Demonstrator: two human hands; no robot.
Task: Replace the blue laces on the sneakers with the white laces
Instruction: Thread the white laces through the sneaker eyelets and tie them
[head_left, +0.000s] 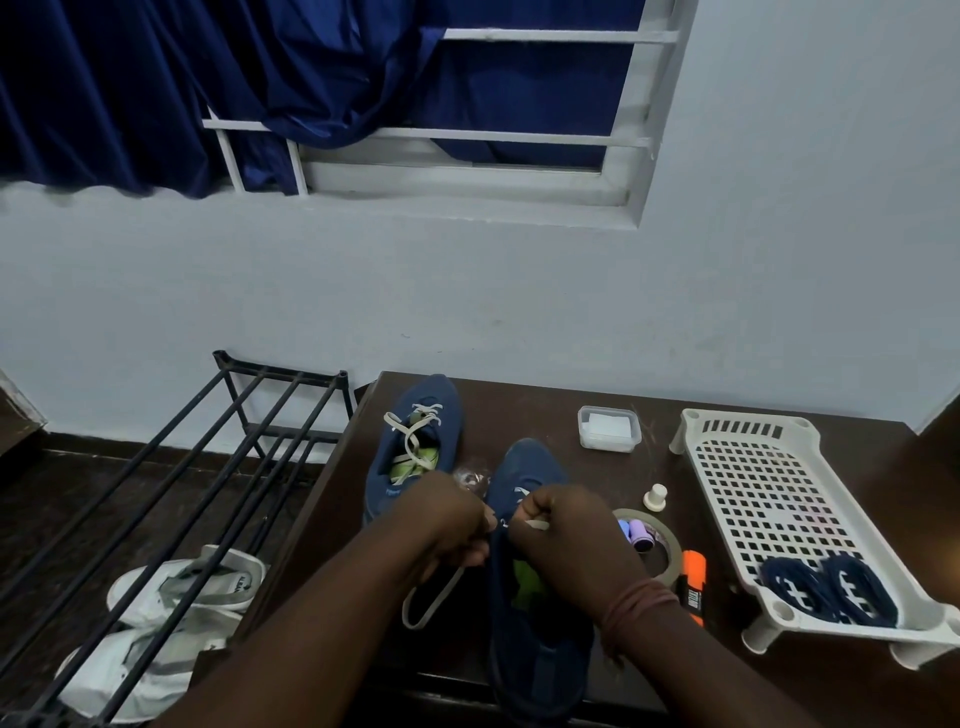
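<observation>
Two hands' fingers (540, 512) pinching white lace (536, 525) ends, above near sneaker (535, 649), both clenched

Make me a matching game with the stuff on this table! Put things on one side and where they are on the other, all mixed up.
Things:
1. coiled dark blue laces
2. orange marker pen
3. small purple and blue tubes
4. white canvas shoes

Places:
A. inside the ring of the tape roll
B. in the white perforated plastic tray
C. under the black metal rack, left of the table
D. on the dark table between tape roll and tray

Pairs: 1-B, 2-D, 3-A, 4-C
</observation>
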